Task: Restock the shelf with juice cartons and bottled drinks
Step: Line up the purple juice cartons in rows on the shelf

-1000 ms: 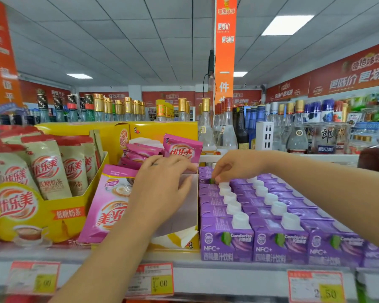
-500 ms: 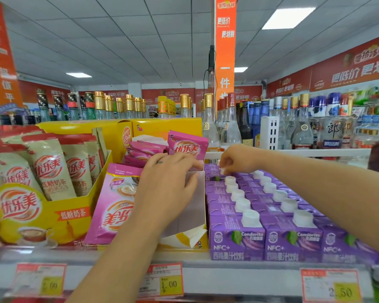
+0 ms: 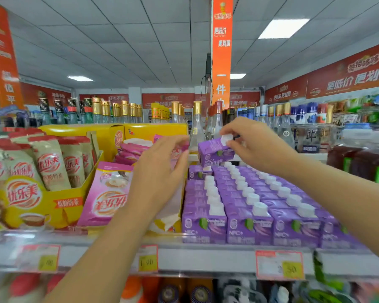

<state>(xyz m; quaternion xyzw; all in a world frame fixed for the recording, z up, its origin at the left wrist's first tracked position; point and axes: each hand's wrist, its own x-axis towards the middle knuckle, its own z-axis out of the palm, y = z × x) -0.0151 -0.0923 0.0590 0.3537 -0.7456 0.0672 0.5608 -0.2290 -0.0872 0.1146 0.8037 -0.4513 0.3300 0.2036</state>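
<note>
Rows of purple juice cartons [image 3: 245,215] with white caps fill the shelf [image 3: 206,256] at centre right. My right hand [image 3: 254,145] pinches the white cap end of one purple carton [image 3: 212,153] and holds it tilted above the back of the rows. My left hand [image 3: 162,171] lies with relaxed fingers against the white side of the yellow display box [image 3: 171,215] just left of the cartons, holding nothing.
Pink sachet packs [image 3: 109,193] and a yellow box of beige milk-tea pouches [image 3: 42,171] stand to the left. Glass liquor bottles [image 3: 197,125] line the shelf behind. Dark bottles [image 3: 368,162] stand at right. Price tags hang on the shelf edge; more bottles sit below.
My right hand has lifted one purple carton up out of the back of the rows. My left hand has slid slightly right along the display box.
</note>
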